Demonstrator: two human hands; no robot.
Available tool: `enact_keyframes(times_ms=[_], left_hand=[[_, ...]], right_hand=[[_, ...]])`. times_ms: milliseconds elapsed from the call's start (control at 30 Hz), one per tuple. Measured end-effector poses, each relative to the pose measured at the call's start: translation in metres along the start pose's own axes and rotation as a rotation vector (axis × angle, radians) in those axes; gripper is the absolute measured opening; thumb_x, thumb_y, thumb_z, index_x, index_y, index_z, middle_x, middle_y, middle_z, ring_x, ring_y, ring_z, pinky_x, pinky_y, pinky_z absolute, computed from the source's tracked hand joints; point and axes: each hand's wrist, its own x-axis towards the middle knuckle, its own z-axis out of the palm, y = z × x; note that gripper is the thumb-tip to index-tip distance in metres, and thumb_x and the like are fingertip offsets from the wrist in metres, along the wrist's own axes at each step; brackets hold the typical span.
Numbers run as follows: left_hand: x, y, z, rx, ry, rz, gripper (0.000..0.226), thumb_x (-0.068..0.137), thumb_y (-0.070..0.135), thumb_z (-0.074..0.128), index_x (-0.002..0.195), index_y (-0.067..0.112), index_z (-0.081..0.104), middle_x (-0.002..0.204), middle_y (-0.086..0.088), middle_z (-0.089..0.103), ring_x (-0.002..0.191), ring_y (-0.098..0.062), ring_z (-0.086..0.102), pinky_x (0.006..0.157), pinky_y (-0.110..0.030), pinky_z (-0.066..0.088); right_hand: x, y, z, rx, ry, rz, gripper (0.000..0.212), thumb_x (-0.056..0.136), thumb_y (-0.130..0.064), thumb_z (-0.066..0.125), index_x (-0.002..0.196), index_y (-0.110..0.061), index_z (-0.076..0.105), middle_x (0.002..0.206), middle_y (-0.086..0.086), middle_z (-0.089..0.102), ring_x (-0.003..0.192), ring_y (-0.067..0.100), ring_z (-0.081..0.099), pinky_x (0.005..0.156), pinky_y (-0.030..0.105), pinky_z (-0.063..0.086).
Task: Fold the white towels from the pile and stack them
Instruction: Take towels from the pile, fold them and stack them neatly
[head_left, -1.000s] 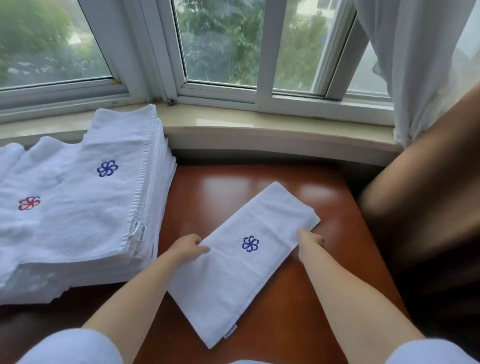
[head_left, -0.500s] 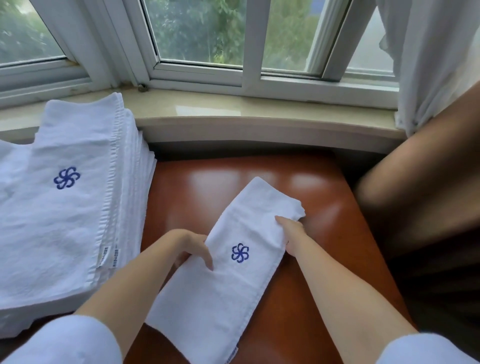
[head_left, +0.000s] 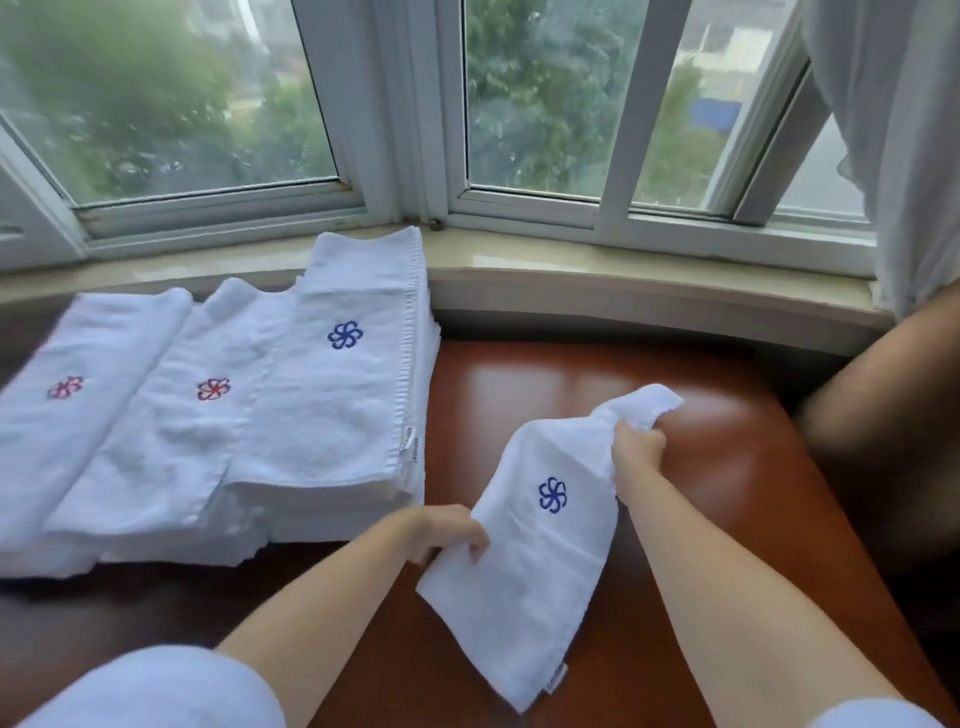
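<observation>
A folded white towel (head_left: 540, 561) with a blue flower mark is lifted off the red-brown table (head_left: 727, 467). My left hand (head_left: 447, 535) grips its left edge. My right hand (head_left: 636, 447) grips its right edge near the far corner, which bunches up. To the left stands a stack of folded white towels (head_left: 332, 410) topped by one with a blue mark. Two more folded towels with red marks (head_left: 171, 415) (head_left: 78, 395) lie overlapped further left.
A pale window sill (head_left: 623, 275) and window frames run along the back. A white curtain (head_left: 904, 130) hangs at the right. A brown chair back (head_left: 883, 415) stands beside the table's right edge.
Both hands have closed on the towel's edges and raised it off the table. The view has swung left, bringing the red-marked towels into sight.
</observation>
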Motion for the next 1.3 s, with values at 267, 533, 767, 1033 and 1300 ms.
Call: enact_keyframes(times_ms=[267,533,767,1033,1300], left_hand=[[-0.072,0.014,-0.022,-0.303,0.188,0.248,0.036,0.054,0.014,0.054,0.088,0.004,0.058,0.066,-0.012,0.062,0.056,-0.026,0.062,0.054,-0.028,0.049],[-0.148,0.014,-0.028,-0.768,0.349,0.624,0.004,0.061,0.010,0.050,0.061,0.010,0.055,0.055,-0.005,0.052,0.046,-0.019,0.054,0.044,-0.022,0.044],[-0.190,-0.019,-0.067,-1.102,0.486,0.925,0.035,0.078,0.004,0.032,0.052,0.012,0.053,0.050,0.000,0.043,0.044,-0.015,0.046,0.043,-0.019,0.037],[-0.199,-0.091,-0.168,-0.968,0.534,0.854,0.019,0.076,0.004,0.033,0.061,0.013,0.040,0.056,-0.002,0.036,0.048,-0.015,0.038,0.043,-0.022,0.031],[-0.186,-0.145,-0.288,-0.808,0.307,0.671,0.019,0.060,0.009,0.047,0.042,0.014,0.050,0.049,-0.001,0.044,0.042,-0.014,0.047,0.041,-0.020,0.038]], right_hand=[[-0.049,-0.050,0.022,0.023,-0.165,-0.172,0.049,0.092,-0.017,0.049,0.141,-0.024,0.044,0.125,0.005,0.059,0.110,0.031,0.058,0.096,0.038,0.047],[-0.103,-0.119,0.048,0.266,-0.414,-0.394,0.044,0.083,-0.012,0.044,0.125,-0.015,0.057,0.112,0.010,0.064,0.100,0.028,0.062,0.085,0.037,0.051],[-0.175,-0.144,0.113,0.318,-0.648,-0.466,0.042,0.084,0.006,0.043,0.119,-0.014,0.056,0.091,-0.001,0.056,0.079,0.015,0.052,0.065,0.022,0.043],[-0.241,-0.128,0.229,0.190,-0.724,-0.525,0.039,0.080,0.007,0.042,0.098,-0.024,0.058,0.091,-0.003,0.054,0.084,0.016,0.049,0.080,0.030,0.040],[-0.282,-0.103,0.362,0.084,-0.582,-0.417,0.037,0.081,0.005,0.034,0.113,-0.001,0.051,0.093,0.007,0.050,0.087,0.022,0.049,0.076,0.035,0.040]])
